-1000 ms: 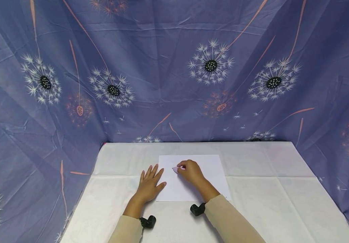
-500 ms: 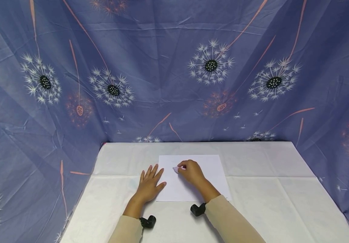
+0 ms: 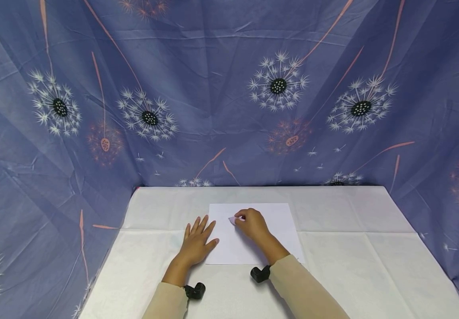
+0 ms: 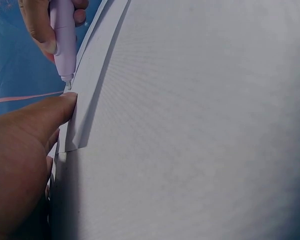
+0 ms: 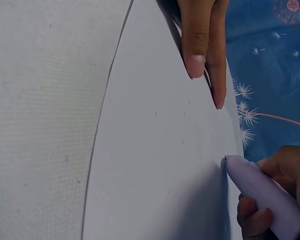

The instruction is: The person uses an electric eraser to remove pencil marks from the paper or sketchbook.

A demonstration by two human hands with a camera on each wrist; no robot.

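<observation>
A white sheet of paper point(image 3: 273, 243) lies on the table. My left hand point(image 3: 195, 246) rests with fingers spread at its left edge, the thumb and index fingertips over the paper. My right hand point(image 3: 253, 226) pinches a thick lilac pen-like tool point(image 5: 265, 192) between thumb and fingers. This tool has a smooth barrel and a short narrow tip, which points down at the upper left part of the sheet. Close up in the left wrist view, the lilac tool point(image 4: 65, 40) stands nearly upright behind my left thumb. Small dark specks dot the paper in the right wrist view.
A white cloth point(image 3: 353, 266) with fold creases covers the table. Behind and to the left hangs a blue curtain point(image 3: 213, 102) printed with dandelions. Black wrist cameras point(image 3: 260, 274) sit at both cuffs.
My right hand has shifted slightly away from me with the lilac tool, its tip now a little farther up the sheet. My left hand has stayed in place.
</observation>
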